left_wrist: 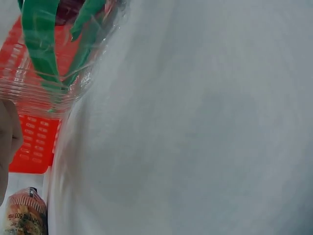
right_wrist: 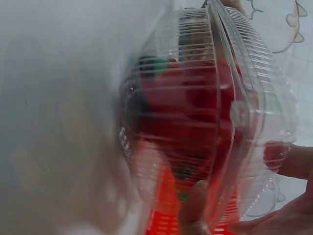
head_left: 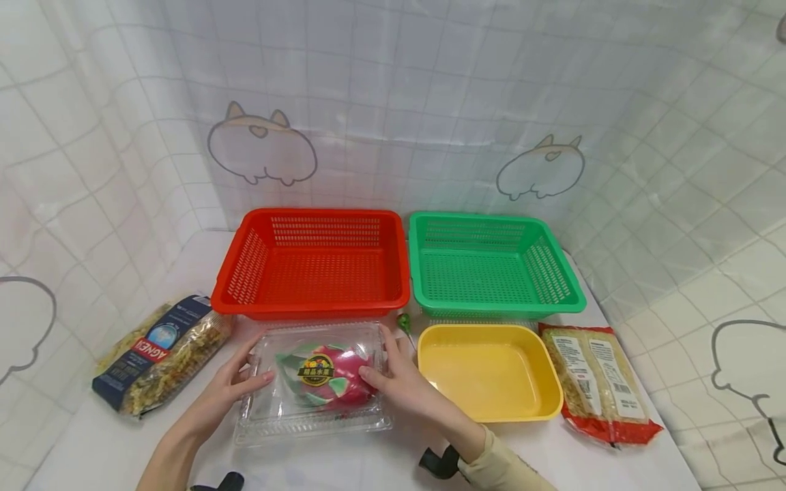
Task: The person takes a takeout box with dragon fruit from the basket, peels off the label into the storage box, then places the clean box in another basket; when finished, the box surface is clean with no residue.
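Observation:
A clear plastic clamshell box (head_left: 264,409) with a round label on its lid lies in front of the red basket, a pink and green dragon fruit (head_left: 350,383) inside it. My left hand (head_left: 226,389) grips the box's left side, thumb over the lid. On the opposite side my right hand (head_left: 408,382) holds it, its thumb also on top and fingers along the edge. The right wrist view shows the box (right_wrist: 254,98) from its end, lid closed down, with fingers (right_wrist: 193,208) pressed against the wall. In the left wrist view, only a little of the left hand (left_wrist: 7,137) shows.
Behind the box stand a red basket (head_left: 245,303) and a green basket (head_left: 568,300). A yellow tray (head_left: 485,411) sits to the right, near a small green pepper-like thing (head_left: 403,322). Pasta bags (head_left: 162,351) lie left; a red-edged noodle packet (head_left: 604,382) lies far right.

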The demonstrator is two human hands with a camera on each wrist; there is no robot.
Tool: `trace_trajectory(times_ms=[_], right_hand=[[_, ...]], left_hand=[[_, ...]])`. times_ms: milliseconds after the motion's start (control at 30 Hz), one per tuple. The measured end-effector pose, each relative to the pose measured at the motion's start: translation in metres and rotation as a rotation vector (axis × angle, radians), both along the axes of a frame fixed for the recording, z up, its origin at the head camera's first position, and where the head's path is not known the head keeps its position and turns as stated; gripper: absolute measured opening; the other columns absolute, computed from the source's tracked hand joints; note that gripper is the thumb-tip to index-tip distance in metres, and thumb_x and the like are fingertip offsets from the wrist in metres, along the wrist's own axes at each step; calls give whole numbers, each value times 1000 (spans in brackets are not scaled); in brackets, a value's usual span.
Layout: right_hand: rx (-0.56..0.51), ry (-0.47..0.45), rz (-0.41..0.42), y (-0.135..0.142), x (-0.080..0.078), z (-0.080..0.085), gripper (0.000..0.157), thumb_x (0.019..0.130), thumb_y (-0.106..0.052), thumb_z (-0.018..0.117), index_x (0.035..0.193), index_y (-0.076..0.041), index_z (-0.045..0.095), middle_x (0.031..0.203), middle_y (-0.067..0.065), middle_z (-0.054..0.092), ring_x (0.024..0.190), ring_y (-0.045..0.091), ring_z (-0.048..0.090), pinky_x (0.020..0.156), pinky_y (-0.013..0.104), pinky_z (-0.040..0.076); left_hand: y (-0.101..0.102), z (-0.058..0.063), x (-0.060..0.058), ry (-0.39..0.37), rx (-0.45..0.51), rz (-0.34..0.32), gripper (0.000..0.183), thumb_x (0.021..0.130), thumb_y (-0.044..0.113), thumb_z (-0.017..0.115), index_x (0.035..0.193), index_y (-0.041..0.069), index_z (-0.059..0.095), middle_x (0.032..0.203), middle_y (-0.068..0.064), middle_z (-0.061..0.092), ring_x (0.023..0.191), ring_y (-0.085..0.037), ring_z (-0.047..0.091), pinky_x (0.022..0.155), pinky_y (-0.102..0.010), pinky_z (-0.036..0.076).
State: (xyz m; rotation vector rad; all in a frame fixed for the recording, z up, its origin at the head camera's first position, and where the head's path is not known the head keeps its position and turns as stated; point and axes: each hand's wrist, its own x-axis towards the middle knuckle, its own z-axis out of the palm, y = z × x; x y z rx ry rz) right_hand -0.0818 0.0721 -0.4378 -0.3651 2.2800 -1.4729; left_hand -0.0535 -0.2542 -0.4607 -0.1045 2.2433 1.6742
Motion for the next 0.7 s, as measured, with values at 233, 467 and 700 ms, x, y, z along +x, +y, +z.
trace_trajectory(times_ms=[233,467,700], right_hand=[[152,222,-18,0,1,15,76,93,-30,68,155,-8,30,154,18,25,142,34,28,109,58,39],[201,453,143,-13,3,35,41,94,-23,69,132,-10,62,123,6,53,112,19,44,89,31,42],[324,428,323,-39,-6,41,37,94,-27,71,128,-13,64,107,-1,54,93,7,48,73,15,44]], left_hand=[[-1,1,0,-25,-16,-1,85,97,30,61,162,21,8,160,-24,17,138,-52,31,100,-59,43],[-2,3,-2,-41,-44,9,84,95,32,62,162,23,11,143,-21,29,127,-43,39,86,-40,46],[0,3,-2,-9,-50,0,83,95,31,63,161,21,14,135,-18,35,123,-41,41,87,-42,44]])
